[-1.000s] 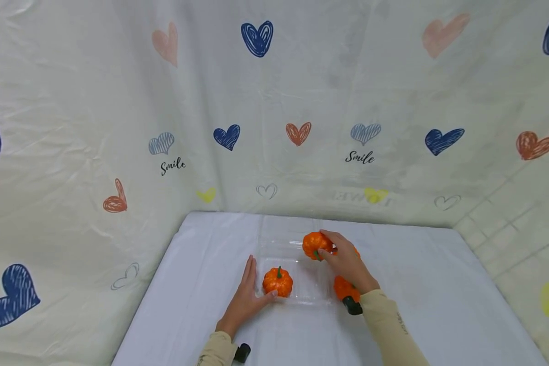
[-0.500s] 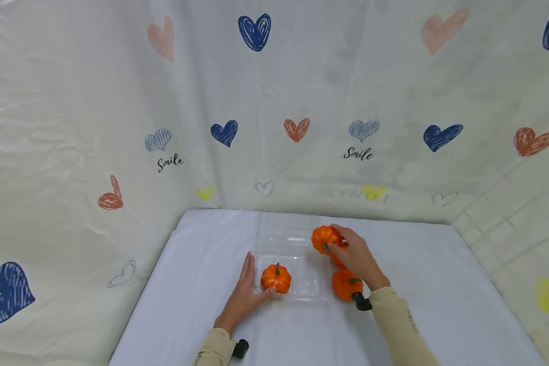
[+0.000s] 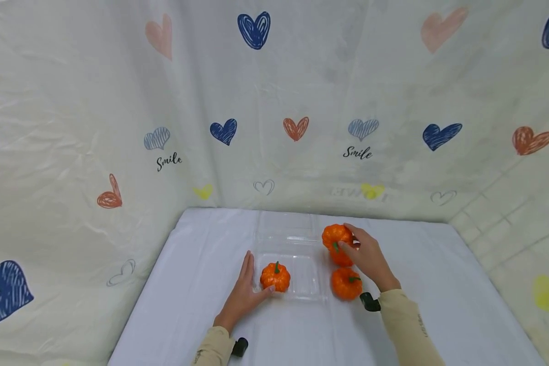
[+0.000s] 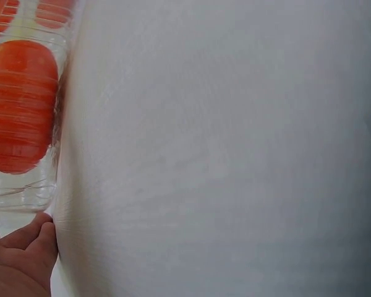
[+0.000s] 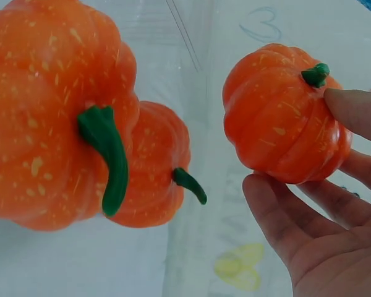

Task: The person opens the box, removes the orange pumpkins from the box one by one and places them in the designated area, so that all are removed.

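Note:
My right hand [image 3: 370,256] pinches a small orange pumpkin [image 3: 337,236] with a green stem, thumb beside the stem in the right wrist view. Two more pumpkins lie right of the clear plastic container [image 3: 304,274]: a rear pumpkin [image 3: 342,258], partly covered by the held one, and a nearer pumpkin [image 3: 346,283]. A pumpkin [image 3: 275,278] sits inside the container, at its left. My left hand [image 3: 244,297] lies at the container's left side, fingers straight, thumb spread along the near edge. Through the plastic wall, the left wrist view shows that pumpkin [image 4: 21,111].
The container's clear lid [image 3: 285,223] lies folded back toward the far side. A white cloth covers the table [image 3: 421,284]. Behind it hangs a pale curtain [image 3: 302,86] printed with hearts.
My right hand has carried the held pumpkin rightward, from over the container to above the rear pumpkin. The nearer pumpkin now shows fully. My left hand stays by the container.

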A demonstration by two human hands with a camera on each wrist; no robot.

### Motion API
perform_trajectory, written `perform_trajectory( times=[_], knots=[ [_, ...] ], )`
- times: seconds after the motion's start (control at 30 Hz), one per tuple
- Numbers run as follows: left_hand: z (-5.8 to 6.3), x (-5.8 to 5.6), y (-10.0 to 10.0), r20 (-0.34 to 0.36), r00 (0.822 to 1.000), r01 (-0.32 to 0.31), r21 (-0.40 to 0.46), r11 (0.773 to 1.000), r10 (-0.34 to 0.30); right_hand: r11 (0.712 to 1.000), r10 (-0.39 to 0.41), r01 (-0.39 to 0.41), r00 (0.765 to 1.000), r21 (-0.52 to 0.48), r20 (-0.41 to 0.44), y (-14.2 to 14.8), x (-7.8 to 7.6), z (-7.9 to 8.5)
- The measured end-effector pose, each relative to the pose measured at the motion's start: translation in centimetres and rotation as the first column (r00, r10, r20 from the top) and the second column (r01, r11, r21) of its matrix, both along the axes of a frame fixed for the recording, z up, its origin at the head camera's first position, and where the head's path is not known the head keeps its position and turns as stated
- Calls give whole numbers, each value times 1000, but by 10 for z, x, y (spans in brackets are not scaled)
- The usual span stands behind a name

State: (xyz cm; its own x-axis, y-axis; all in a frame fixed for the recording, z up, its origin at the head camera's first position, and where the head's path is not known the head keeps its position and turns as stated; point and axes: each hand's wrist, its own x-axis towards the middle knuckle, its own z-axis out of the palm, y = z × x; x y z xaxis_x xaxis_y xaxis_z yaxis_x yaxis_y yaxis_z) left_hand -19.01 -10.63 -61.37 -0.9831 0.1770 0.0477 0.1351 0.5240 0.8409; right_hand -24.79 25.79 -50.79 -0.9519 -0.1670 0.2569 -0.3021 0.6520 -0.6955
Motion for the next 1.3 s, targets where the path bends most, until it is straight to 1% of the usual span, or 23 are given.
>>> perform_trajectory(
  times=[0.1,0.37,0.53,0.73,1.0,1.3],
  knots=[
    [0,-1,0,0,1000,-4,-1,1000,4,1000,-19,19,1000,2,-4,5,2,0],
    [1,-1,0,1,1000,-2,-10,1000,2,997,-77,76,996,26,40,17,6,0],
    [2,0,0,3,1000,-2,0,1000,2,995,-97,95,995,29,39,24,7,1],
    [-1,0,0,6,1000,-2,0,1000,2,993,-117,115,992,40,45,34,9,-1],
    [-2,0,0,-3,1000,0,0,1000,0,988,-152,151,988,41,12,48,10,-3],
    [0,0,1,-3,1000,-5,-13,1000,4,981,-194,193,980,26,33,59,12,-2]
  ],
)
